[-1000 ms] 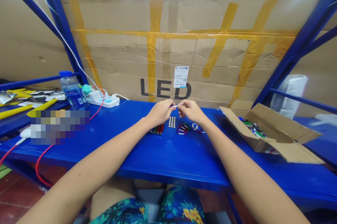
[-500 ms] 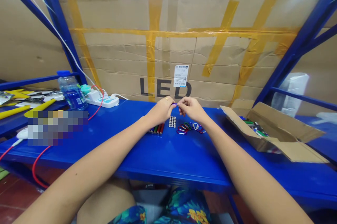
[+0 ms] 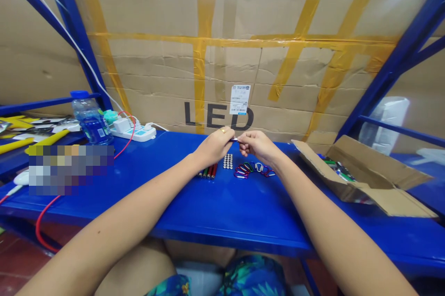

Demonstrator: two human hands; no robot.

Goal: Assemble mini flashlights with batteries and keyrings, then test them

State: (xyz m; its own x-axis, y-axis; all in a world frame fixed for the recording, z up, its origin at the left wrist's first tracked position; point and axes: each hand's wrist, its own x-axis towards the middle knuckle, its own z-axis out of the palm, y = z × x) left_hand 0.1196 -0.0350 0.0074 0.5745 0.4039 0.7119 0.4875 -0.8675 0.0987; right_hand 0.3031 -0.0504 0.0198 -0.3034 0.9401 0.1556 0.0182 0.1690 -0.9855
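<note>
Above the blue shelf, my left hand is closed around a small slim metal tube whose tip sticks out to the right. My right hand pinches at that tip with fingers pressed together. Directly below them lie several thin coloured tubes side by side, a small block of silver button cells, and a cluster of coloured carabiner clips. What sits between my right fingertips is too small to make out.
An open cardboard box with more small items stands at the right. At the left are a water bottle, a white power strip with a red cable, and yellow-handled tools. A taped cardboard sheet marked LED backs the shelf.
Both hands stay together on the small tube, shifting slightly up and right. The view has tilted a little.
</note>
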